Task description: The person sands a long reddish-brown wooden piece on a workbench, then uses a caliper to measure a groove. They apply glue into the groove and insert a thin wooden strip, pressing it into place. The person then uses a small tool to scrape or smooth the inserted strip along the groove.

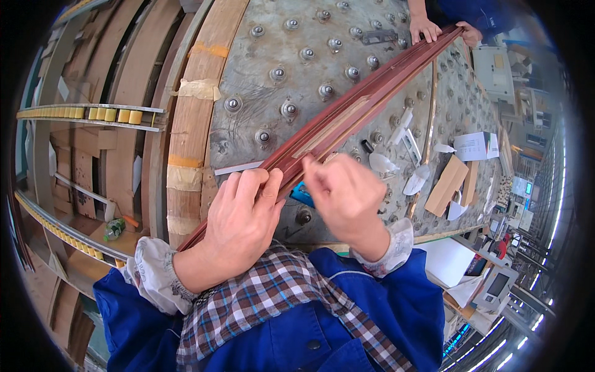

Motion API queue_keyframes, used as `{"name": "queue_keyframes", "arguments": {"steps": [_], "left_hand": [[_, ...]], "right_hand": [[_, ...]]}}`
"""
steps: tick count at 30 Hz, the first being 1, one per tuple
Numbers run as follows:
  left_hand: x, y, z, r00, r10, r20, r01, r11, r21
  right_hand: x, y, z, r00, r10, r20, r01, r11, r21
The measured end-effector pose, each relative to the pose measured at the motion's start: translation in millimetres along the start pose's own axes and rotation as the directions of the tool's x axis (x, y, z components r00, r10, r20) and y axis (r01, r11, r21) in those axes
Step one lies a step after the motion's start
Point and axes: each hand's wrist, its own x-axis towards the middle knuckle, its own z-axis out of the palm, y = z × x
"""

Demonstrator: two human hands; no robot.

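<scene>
A long, reddish-brown moulding strip runs diagonally from my lap to the far right, with grooves and a pale inset section along it. My left hand is closed over its near part, fingers wrapped on the top edge. My right hand, slightly blurred, is a fist close to the near end of the pale section; whatever its fingers pinch is hidden. Beneath the strip, between my hands, shows a blue object, mostly covered. At the far end, a co-worker's hands rest on the strip.
The metal table is studded with ball rollers. White bottles, a cardboard piece and a white box lie to the right. A taped wooden edge borders the table's left side, beside a rack with yellow rollers.
</scene>
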Motion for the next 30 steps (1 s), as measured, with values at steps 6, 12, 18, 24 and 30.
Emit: {"name": "queue_keyframes", "arguments": {"steps": [6, 12, 18, 24, 30], "left_hand": [[1.2, 1.8, -2.0, 1.0, -0.017, 0.0, 0.017, 0.999, -0.03], [1.1, 1.0, -2.5, 1.0, -0.005, -0.007, 0.005, 0.999, -0.039], [1.2, 0.5, -2.8, 1.0, -0.002, -0.024, 0.001, 0.999, -0.039], [-0.3, 0.2, -2.9, 1.0, -0.01, -0.029, 0.009, 0.999, -0.039], [0.7, 0.1, -2.7, 1.0, -0.009, -0.028, 0.007, 0.999, -0.047]], "right_hand": [[4.5, 7.9, -1.5, 0.998, 0.06, -0.009, -0.061, 0.998, -0.023], [4.4, 6.2, -2.4, 0.996, 0.091, 0.008, -0.091, 0.995, -0.047], [7.0, 8.5, -4.4, 0.994, 0.099, 0.037, -0.098, 0.995, -0.025], [10.6, 11.8, -3.2, 0.991, 0.132, 0.03, -0.129, 0.989, -0.067], [10.8, 3.2, -4.0, 0.997, 0.038, 0.068, -0.033, 0.997, -0.072]]}}
